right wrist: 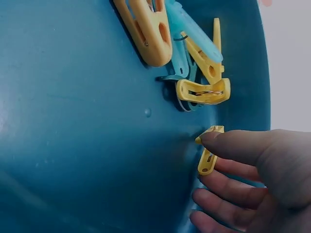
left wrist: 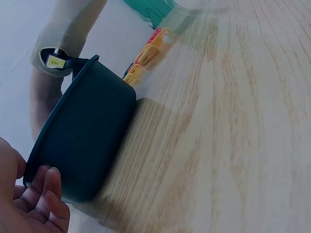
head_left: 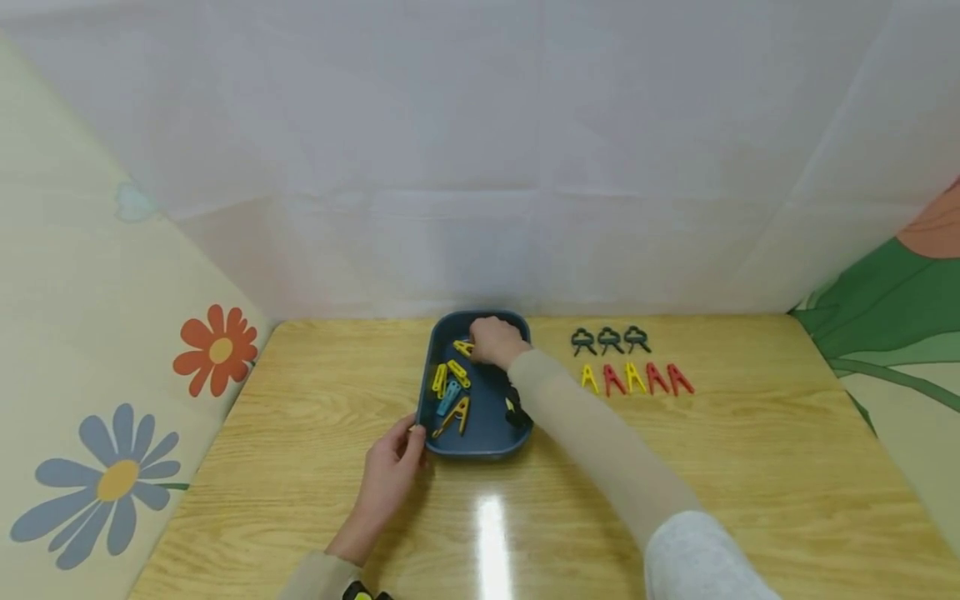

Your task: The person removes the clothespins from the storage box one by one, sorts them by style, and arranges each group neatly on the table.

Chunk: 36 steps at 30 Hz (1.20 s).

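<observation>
A dark blue tray (head_left: 487,429) stands on the wooden table with several clothespins inside. My left hand (head_left: 392,458) holds the tray's near left corner, its thumb and fingers pinching the rim in the left wrist view. Reaching into the far part of the tray, my right hand (head_left: 497,340) pinches a small yellow clothespin (right wrist: 207,159) between thumb and forefinger, beside the tray wall. Near it in the right wrist view lie another yellow clothespin (right wrist: 204,92), a light blue one (right wrist: 199,36) and a larger orange one (right wrist: 154,41).
Right of the tray, three black clips (head_left: 609,339) form a row at the back. In front of them is a row of yellow and red clothespins (head_left: 614,380). A white sheet (head_left: 405,167) hangs behind the table, and flower-patterned cloth (head_left: 60,333) borders the left side.
</observation>
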{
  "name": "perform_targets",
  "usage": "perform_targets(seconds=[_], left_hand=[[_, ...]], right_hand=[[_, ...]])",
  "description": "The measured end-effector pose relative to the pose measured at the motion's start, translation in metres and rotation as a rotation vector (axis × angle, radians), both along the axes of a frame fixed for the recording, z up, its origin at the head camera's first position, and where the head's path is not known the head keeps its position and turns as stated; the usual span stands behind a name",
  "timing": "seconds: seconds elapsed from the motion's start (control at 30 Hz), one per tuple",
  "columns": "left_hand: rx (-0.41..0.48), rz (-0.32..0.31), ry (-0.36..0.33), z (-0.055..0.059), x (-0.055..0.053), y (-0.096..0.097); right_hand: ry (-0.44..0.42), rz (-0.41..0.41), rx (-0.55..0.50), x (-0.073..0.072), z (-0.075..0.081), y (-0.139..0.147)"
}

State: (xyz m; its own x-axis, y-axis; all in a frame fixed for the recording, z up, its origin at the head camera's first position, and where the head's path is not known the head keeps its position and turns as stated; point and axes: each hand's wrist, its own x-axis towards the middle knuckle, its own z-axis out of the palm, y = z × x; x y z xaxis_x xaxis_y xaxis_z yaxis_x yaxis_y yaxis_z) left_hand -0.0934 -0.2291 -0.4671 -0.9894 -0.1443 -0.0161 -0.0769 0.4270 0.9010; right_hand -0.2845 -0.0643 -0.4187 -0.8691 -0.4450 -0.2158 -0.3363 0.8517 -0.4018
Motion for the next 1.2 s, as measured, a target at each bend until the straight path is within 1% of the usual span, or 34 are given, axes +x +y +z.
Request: perform_targets(seconds=[0.2,0.4,0.6,0.73,0.93,1.2], left_hand=[[0.002,-0.004,-0.015,0.003,0.001,-0.001],[-0.002,-0.006,-0.032,0.001,0.001,-0.001],[0.004,-0.010,-0.036,0.001,0.000,-0.002],[0.007,-0.008,-0.032,0.001,-0.001,-0.003],[-0.009,-0.007,-0.017,0.001,-0.004,-0.004],[-0.015,-0.014,-0.020,0.002,-0.004,-0.007]], right_hand=[[0.021,0.036,-0.006,0.000,0.008,0.006],[0.070,0.068,-0.014,0.002,0.017,0.016],[0.109,0.114,-0.051,0.005,0.028,0.030],[0.123,0.141,-0.070,0.009,0.035,0.040],[0.133,0.153,-0.063,0.015,0.044,0.052],[0.159,0.167,-0.072,0.026,0.055,0.068]])
